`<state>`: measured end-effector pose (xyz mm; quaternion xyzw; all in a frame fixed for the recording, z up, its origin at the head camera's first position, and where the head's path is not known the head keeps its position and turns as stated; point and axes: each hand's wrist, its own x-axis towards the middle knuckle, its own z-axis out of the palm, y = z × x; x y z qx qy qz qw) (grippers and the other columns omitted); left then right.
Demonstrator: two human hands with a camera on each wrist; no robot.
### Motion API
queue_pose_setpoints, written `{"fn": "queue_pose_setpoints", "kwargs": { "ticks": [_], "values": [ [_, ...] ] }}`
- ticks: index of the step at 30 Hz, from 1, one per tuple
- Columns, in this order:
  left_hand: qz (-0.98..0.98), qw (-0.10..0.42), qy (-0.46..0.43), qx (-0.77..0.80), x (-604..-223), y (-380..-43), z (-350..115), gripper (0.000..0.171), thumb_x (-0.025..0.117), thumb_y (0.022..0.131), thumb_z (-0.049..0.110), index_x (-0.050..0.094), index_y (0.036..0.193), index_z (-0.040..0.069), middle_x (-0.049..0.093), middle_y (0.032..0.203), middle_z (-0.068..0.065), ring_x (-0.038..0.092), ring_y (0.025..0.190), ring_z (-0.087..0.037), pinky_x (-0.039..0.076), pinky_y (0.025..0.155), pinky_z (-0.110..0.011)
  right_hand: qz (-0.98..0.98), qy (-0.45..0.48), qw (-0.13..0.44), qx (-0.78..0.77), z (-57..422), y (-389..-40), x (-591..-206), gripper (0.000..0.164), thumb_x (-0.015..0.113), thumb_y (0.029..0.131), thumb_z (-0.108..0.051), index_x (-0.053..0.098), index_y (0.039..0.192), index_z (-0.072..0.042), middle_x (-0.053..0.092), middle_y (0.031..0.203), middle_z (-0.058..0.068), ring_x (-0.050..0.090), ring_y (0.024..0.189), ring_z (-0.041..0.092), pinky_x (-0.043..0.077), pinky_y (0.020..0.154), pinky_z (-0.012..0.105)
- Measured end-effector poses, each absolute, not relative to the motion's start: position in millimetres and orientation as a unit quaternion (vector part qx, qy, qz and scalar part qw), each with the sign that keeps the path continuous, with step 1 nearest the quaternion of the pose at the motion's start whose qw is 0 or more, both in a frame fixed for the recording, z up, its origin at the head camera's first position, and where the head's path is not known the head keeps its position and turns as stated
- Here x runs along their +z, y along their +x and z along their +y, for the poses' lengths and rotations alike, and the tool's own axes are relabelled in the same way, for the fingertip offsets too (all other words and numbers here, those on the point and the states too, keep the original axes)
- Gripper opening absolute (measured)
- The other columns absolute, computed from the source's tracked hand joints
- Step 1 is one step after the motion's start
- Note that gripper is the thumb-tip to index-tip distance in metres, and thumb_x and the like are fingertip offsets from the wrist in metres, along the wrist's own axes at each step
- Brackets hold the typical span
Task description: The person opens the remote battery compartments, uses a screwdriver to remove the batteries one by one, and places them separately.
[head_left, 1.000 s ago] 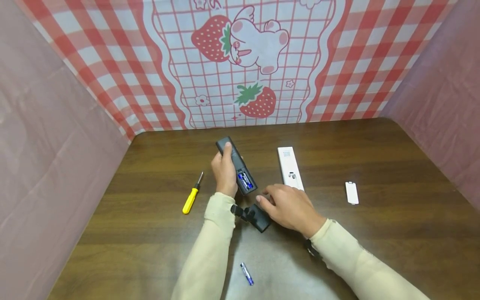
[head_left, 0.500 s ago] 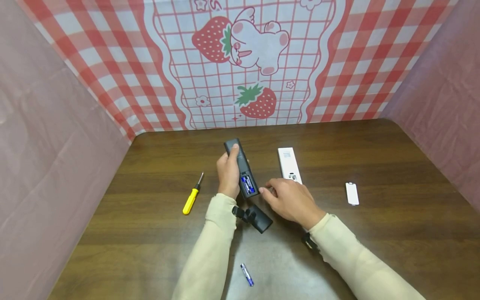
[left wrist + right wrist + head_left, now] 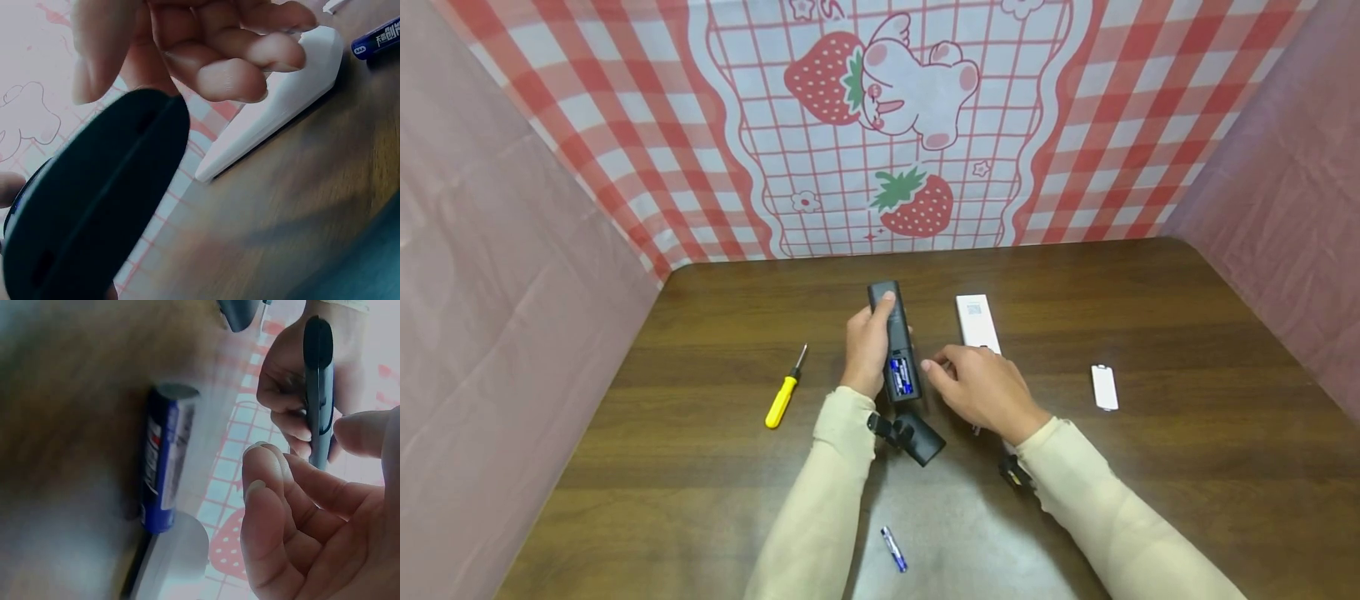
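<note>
My left hand (image 3: 867,346) grips a black remote control (image 3: 895,321), thumb on its back. Its battery bay faces up without a cover, and blue batteries (image 3: 901,377) lie in it. Right beside the remote's lower end is my right hand (image 3: 981,387), fingers loosely bent. Between its thumb and fingertips (image 3: 261,465) nothing is held in the right wrist view. In the left wrist view, the remote's end (image 3: 100,194) is in front, with the right hand's fingers (image 3: 219,78) just above. A blue battery (image 3: 165,459) lies on the table under the right hand, mostly hidden in the head view.
A white remote (image 3: 976,321) lies behind the right hand, which covers its near end. A small white battery cover (image 3: 1103,387) lies to the right. On the left is a yellow-handled screwdriver (image 3: 784,396). Another blue battery (image 3: 893,548) lies near the front.
My left hand has brought the remote rightward and turned it more upright in the head view. My right hand has moved slightly away from me. The things on the table have stayed put.
</note>
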<state>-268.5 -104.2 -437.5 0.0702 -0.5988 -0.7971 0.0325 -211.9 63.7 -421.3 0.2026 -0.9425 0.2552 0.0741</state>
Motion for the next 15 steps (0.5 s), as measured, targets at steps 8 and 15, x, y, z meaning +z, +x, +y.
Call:
{"fn": "queue_pose_setpoints", "kwargs": {
  "ticks": [8,15],
  "values": [
    [-0.617,0.012,0.058,-0.785,-436.7,-267.6,-101.4,0.04,0.06,0.098,0.042,0.065,0.098,0.002,0.067,0.079,-0.013,0.064,0.067,-0.02,0.055,0.061,-0.033,-0.944,0.187,0.09,0.255,64.9,-222.0,-417.0,0.037,0.057,0.101,-0.041,0.074,0.099,-0.008,0.065,0.076,-0.002,0.056,0.062,0.015,0.047,0.057,0.036],
    [-0.62,0.01,0.046,-0.783,-434.1,-266.8,-99.4,0.042,0.061,0.097,0.043,0.066,0.098,0.002,0.065,0.08,-0.011,0.063,0.068,-0.018,0.054,0.062,-0.031,-0.943,0.168,0.09,0.272,61.8,-227.2,-410.0,0.04,0.053,0.102,-0.044,0.073,0.105,-0.009,0.069,0.085,0.002,0.058,0.067,0.018,0.048,0.061,0.038]
  ]
}}
